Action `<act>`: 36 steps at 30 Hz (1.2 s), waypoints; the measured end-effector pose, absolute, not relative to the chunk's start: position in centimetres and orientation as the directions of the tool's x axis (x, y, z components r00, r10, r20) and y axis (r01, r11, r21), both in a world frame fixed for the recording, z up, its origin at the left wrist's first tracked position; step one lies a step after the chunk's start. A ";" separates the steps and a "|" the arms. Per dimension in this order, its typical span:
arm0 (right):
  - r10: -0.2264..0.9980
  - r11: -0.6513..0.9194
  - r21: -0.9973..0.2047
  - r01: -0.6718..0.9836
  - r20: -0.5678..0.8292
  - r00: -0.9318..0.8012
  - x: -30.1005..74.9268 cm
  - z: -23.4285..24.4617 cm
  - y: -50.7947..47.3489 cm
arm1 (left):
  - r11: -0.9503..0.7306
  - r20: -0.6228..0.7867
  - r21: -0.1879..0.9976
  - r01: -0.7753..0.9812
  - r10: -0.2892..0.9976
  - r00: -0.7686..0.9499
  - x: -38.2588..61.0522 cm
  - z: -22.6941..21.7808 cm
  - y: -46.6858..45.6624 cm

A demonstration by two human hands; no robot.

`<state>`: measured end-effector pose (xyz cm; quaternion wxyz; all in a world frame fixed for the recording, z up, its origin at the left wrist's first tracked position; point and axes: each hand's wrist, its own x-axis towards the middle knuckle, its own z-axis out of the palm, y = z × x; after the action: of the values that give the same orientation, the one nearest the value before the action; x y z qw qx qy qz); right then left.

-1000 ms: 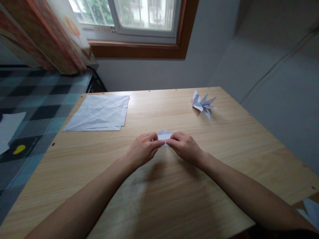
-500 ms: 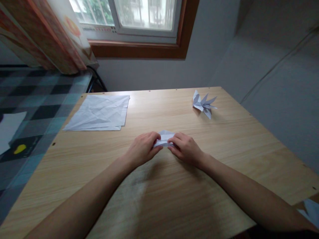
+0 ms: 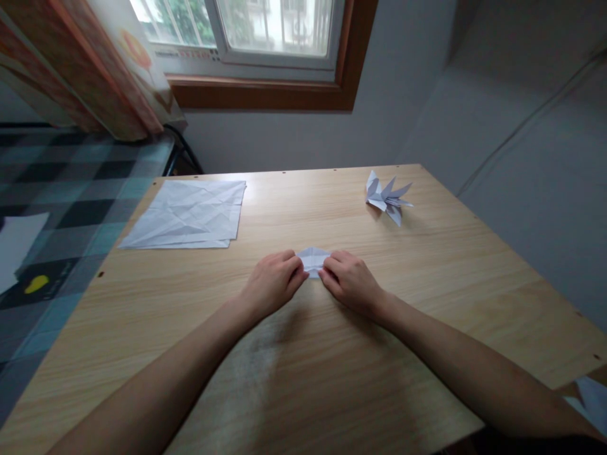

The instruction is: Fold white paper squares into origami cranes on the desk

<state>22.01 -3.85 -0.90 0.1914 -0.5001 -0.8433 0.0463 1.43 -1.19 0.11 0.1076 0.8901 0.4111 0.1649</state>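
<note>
Both ends of a small folded white paper (image 3: pixel 313 258) are pinched: the left grip, that of the left hand (image 3: pixel 272 282), closes on its left end, and the right hand (image 3: pixel 355 281) on its right end, thumbs on the near side. The paper is at the middle of the wooden worktop (image 3: pixel 474 272), its creased centre showing between the hands. Farther left lie creased white sheets (image 3: pixel 190 212), overlapping; far right sits a spiky folded paper piece (image 3: pixel 387 199). Beyond the far edge is a window (image 3: pixel 279 28); left of the worktop spreads checked cloth (image 3: pixel 90 213).
</note>
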 end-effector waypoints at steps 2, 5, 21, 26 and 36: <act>0.868 0.482 -0.260 0.836 0.269 -0.417 21.9 -0.8 -3.9 | -0.629 0.201 0.331 0.703 0.775 0.599 1.5 0.1 -1.2; 0.876 0.468 -0.256 0.846 0.260 -0.406 21.8 -0.7 -3.9 | -0.620 0.210 0.337 0.709 0.783 0.585 1.5 0.1 -1.2; 0.727 0.613 0.153 0.775 0.275 -0.629 22.3 0.6 -5.8 | -0.763 0.264 0.209 0.611 0.646 0.717 1.0 0.4 -1.7; 0.773 0.559 0.127 0.819 0.276 -0.571 22.3 0.9 -6.1 | -0.761 0.302 0.253 0.598 0.649 0.698 0.9 0.2 -1.5; 0.809 0.494 -0.332 0.804 0.515 -0.285 23.1 -0.5 -4.0 | -0.817 0.340 0.177 0.548 0.574 0.745 0.6 -0.1 -1.2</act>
<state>23.10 -4.04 -0.52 0.3235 -0.5029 -0.8015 0.0038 0.63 -1.23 -0.07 0.0329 0.9336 0.3004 0.1924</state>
